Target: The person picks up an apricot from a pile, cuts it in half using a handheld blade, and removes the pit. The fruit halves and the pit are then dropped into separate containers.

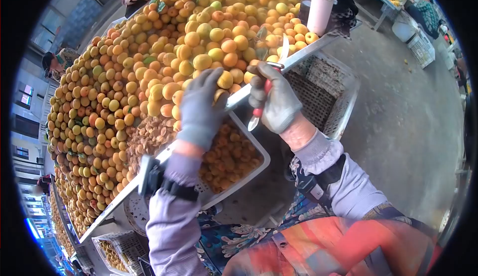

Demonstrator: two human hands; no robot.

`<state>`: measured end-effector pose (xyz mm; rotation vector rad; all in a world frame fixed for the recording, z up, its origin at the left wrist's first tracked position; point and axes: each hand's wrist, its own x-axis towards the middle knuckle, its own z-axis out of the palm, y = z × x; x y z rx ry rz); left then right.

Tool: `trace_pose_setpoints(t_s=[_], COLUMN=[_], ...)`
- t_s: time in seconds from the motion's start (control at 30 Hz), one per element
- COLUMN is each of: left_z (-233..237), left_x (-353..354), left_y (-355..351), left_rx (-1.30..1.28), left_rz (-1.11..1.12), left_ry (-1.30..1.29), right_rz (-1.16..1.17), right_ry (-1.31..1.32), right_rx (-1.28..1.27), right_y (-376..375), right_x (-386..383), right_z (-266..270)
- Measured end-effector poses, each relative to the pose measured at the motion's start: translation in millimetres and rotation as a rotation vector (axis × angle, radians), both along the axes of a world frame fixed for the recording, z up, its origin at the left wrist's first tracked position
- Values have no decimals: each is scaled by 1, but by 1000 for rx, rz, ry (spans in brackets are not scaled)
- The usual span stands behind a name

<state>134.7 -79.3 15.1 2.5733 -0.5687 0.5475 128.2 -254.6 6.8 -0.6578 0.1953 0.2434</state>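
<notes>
My left hand, in a grey glove, is at the near edge of a big heap of orange-yellow apricots. Its thumb and fingers curl around an apricot, mostly hidden by the glove. Another apricot lies against the fingertips. My right hand, gloved too, is closed around a red-handled knife. The knife's curved blade points up and away, and a short metal tip sticks out below the fist. Brown apricot pits are piled on the table left of my left wrist.
Below the table's metal edge stands a white crate of apricot pieces. Another crate is below my right hand. A pink flask stands at the far right corner. Co-workers are across the heap.
</notes>
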Motion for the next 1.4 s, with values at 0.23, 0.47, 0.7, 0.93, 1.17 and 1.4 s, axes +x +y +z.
trace_pose_setpoints(t_s=[0.23,0.47,0.7,0.93,1.17,1.4], left_z=[-37,-31,3,-29,-41,-44], left_x=[52,43,-41,-111,-134,-138], left_y=[-29,-13,16,65,74,79], left_rx=[442,-88,-880,-1549,-1756,-1803], left_rz=[189,138,-21,-147,-189,-158], left_ry=[71,121,358,521,550,505], right_rz=[21,158,374,743,783,806], right_ry=[41,51,9,-195,-402,-410], right_rx=[22,32,-234,-600,-672,-627], right_y=[-10,-9,15,50,82,99], right_x=[-1,-8,-24,-61,-70,-71], right_z=[2,7,2,3,-35,-42])
